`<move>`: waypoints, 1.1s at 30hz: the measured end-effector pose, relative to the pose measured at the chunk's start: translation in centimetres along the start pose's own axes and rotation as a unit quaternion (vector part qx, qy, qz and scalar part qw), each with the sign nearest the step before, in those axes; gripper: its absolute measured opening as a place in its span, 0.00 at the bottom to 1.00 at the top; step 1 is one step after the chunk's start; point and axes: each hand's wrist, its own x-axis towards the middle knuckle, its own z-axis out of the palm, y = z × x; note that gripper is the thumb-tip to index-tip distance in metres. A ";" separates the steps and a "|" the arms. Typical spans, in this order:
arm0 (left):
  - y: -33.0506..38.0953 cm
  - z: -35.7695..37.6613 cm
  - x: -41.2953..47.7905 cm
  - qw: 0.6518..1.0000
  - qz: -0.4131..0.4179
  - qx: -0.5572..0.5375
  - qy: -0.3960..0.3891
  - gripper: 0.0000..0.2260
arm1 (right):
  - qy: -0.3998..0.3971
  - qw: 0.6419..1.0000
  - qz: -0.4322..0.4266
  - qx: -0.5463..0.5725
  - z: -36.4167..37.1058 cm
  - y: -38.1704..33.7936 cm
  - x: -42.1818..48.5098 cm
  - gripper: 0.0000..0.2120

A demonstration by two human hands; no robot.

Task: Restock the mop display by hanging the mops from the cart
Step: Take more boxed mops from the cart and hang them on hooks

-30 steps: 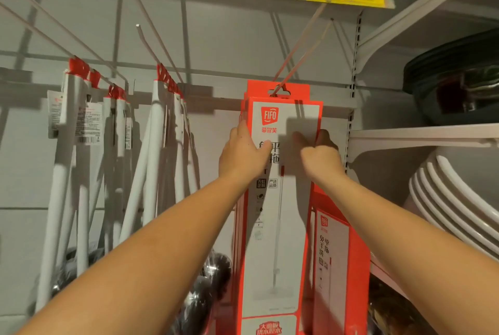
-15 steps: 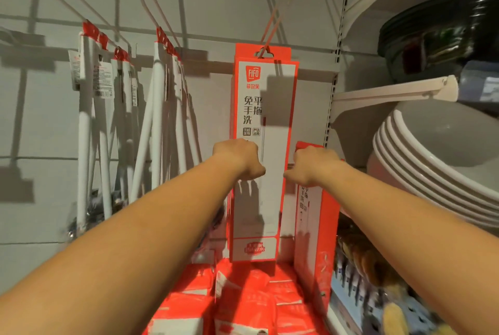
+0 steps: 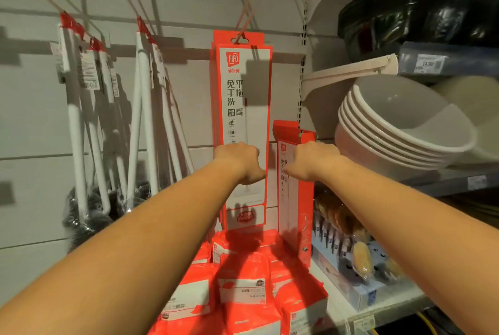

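Probably the hanging mop box (image 3: 255,118) is light, stiff cardboard, best held by its long edges; left hand (image 3: 237,162) and right hand (image 3: 314,160) hide their fingers, grip unclear.

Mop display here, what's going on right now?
A person is restocking boxed flat mops. One red and white mop box hangs from the peg hook by its top tab. The left hand is against that box's lower half. The right hand is at the top of a second mop box standing upright just to its right. The fingers are hidden behind both hands, so whether either actually grips is unclear. White-handled mops hang on hooks to the left.
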 end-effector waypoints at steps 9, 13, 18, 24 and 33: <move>-1.8 1.6 -5.0 0.997 0.081 -0.003 -0.011 0.20 | -0.034 0.995 0.089 0.028 1.1 -4.1 -6.0 0.22; -1.1 2.8 -8.0 0.991 0.132 -0.005 -0.016 0.20 | -0.064 0.989 0.127 0.030 2.5 -5.0 -10.5 0.19; 1.3 3.5 -11.4 0.979 0.203 -0.012 -0.014 0.19 | -0.082 0.978 0.192 0.014 2.7 -4.3 -16.3 0.19; 5.7 2.3 -14.5 0.958 0.282 -0.048 -0.013 0.19 | -0.084 0.961 0.265 0.010 2.0 -1.8 -22.2 0.24; 15.4 -0.8 -22.2 0.917 0.393 -0.068 -0.017 0.21 | -0.120 0.930 0.349 0.007 0.8 3.0 -35.8 0.16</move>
